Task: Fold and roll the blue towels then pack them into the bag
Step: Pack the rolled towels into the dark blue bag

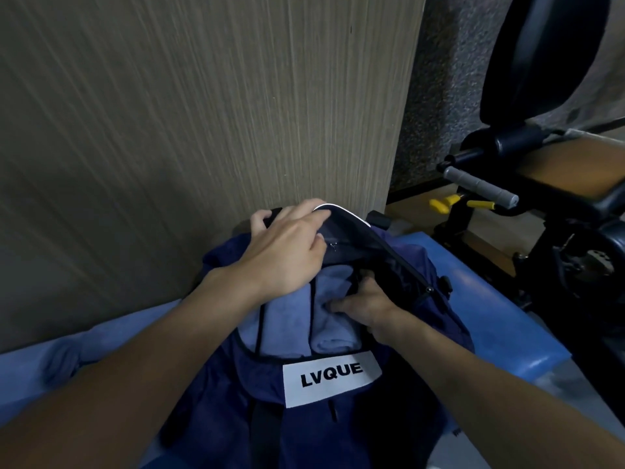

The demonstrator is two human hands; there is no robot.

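A navy bag (236,394) with a white LVQUE label lies open in front of me on a blue padded surface (500,319). Rolled light blue towels (287,319) fill its opening side by side. My left hand (287,252) grips the bag's far flap at its white-piped edge and holds it up. My right hand (365,306) is inside the opening, fingers curled round the right-hand towel roll (333,336). Another blue towel (61,357) lies crumpled on the surface at the left.
A wood-grain panel (203,113) stands right behind the bag. To the right is black exercise equipment (558,204) with a grey handle (480,186) and yellow knobs (443,203), close to the padded surface's right edge.
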